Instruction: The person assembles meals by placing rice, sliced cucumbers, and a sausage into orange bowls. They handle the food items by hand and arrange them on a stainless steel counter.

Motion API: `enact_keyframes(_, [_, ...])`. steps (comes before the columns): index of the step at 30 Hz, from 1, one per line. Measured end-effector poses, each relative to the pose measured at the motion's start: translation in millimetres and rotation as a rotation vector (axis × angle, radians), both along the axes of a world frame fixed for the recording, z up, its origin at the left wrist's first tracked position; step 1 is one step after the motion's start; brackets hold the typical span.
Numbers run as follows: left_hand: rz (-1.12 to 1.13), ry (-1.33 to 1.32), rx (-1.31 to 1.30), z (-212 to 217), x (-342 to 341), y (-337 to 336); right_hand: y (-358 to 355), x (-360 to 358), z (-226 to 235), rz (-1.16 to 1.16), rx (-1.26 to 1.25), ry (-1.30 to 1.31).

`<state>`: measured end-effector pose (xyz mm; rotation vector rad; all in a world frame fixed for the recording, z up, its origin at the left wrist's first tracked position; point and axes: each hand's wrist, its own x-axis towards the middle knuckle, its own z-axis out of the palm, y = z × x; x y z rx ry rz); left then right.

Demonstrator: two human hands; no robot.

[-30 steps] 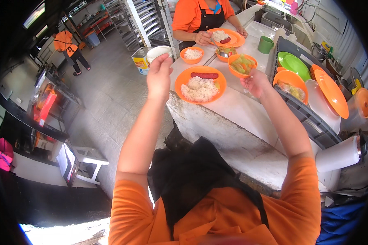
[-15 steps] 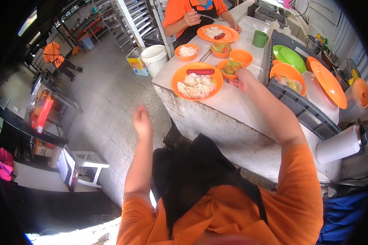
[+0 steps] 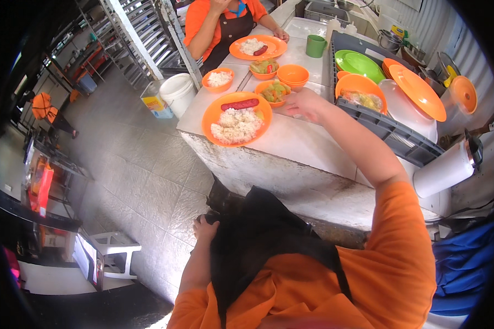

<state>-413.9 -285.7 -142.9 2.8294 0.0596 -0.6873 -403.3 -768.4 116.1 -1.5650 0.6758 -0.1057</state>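
Note:
My right hand [image 3: 307, 105] is over the white counter [image 3: 318, 137], just right of a small orange bowl of chopped vegetables [image 3: 273, 94]. Its fingers are loosely apart, and nothing shows in them. Left of that bowl lies an orange plate [image 3: 208, 123] with white rice [image 3: 237, 125] and a red sausage [image 3: 240, 104]. Low beside my black apron [image 3: 258, 241], my left hand [image 3: 205, 227] rests with fingers apart against its dark cloth at my leg. Stacked empty orange bowls [image 3: 292, 74] stand beyond the vegetable bowl.
Across the counter a person in orange [image 3: 225, 27] sits at another plate of rice and sausage [image 3: 258, 47]. A green mug [image 3: 315, 46] stands near a grey crate [image 3: 389, 129] of dishes. A white bucket [image 3: 178, 94] is left of the counter; another person [image 3: 45, 107] is far left.
My right hand has let go of the vegetable bowl and drawn slightly away. My left hand has dropped to my apron. The seated person's hand has risen toward the head.

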Motion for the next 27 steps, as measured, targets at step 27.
enact_keyframes(27, [0.066, -0.164, 0.021, -7, -7, -1, -10, 77, 26, 0.253, -1.445, 0.465])
